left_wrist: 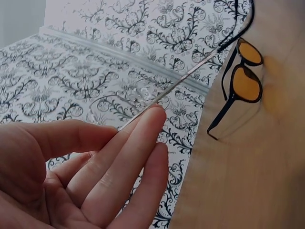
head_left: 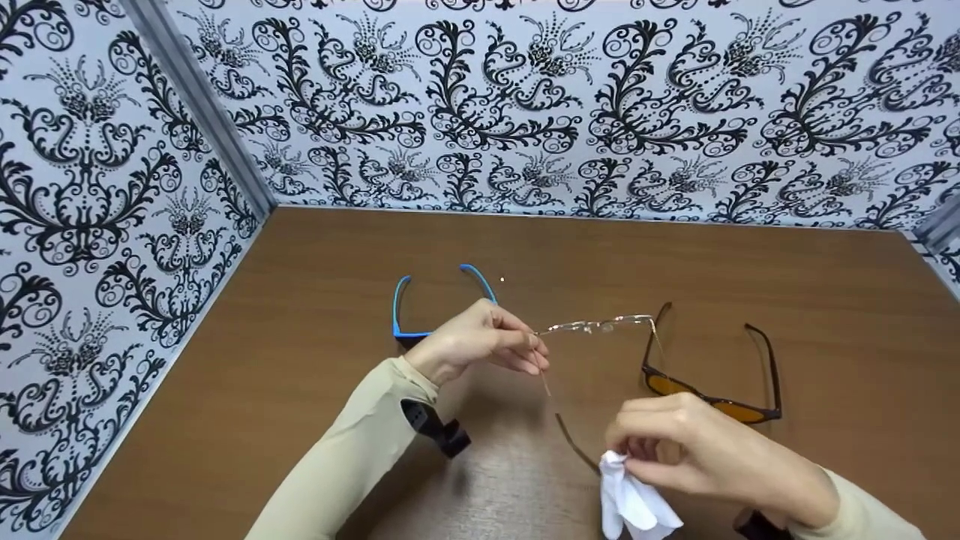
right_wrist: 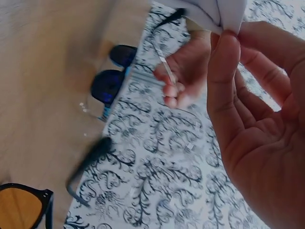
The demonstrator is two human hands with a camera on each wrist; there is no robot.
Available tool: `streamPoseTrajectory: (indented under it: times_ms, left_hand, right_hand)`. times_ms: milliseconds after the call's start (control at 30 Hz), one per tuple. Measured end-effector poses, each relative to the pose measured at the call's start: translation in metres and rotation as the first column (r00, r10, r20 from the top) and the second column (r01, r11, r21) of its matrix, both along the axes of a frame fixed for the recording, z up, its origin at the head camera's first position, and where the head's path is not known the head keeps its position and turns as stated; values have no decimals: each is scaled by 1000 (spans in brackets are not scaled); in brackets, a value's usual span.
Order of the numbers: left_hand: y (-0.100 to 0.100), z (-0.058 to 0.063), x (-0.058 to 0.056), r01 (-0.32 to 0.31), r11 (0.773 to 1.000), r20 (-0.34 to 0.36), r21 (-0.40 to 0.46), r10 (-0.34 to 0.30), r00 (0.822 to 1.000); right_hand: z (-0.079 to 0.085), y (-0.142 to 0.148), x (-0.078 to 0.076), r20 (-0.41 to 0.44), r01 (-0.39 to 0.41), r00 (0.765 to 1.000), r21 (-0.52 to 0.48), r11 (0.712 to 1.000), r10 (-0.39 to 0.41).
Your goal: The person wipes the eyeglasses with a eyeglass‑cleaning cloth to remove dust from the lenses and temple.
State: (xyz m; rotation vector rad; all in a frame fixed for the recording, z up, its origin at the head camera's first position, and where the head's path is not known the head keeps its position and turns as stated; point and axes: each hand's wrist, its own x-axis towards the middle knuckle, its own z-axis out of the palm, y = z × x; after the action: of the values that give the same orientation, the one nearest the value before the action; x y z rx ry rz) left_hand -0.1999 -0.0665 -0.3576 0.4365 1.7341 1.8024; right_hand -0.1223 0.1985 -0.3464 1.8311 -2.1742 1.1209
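Observation:
My left hand pinches a pair of clear, thin-framed eyeglasses by one thin metal temple, between thumb and fingertips. The glasses are held up above the table, lenses toward the far side. That temple's dark tip points back toward me and ends right at a white cloth. Between thumb and index finger, my right hand pinches the bunched cloth, whose lower part hangs down. In the right wrist view, the cloth covers the end of the temple tip.
Blue-armed sunglasses with dark lenses lie behind my left hand. Dark-framed glasses with orange lenses lie beyond my right hand, arms unfolded. Patterned panels wall the brown table at the back and left.

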Motion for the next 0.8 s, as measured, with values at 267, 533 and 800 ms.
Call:
streamPoseTrajectory:
  times_ms: [267, 533, 800]
  left_hand:
    - [-18, -1, -5, -18, 999, -17, 27, 19, 1000]
    - [-31, 10, -15, -76, 997, -2, 12, 76, 997]
    - [-29, 23, -32, -155, 988, -64, -14, 154, 986]
  right_hand:
    - [10, 26, 9, 42, 116, 993, -180, 977, -111]
    - [9, 49, 11, 78, 487, 873, -181, 855, -481]
    - [-6, 52, 8, 175, 579, 815, -206, 789, -552]
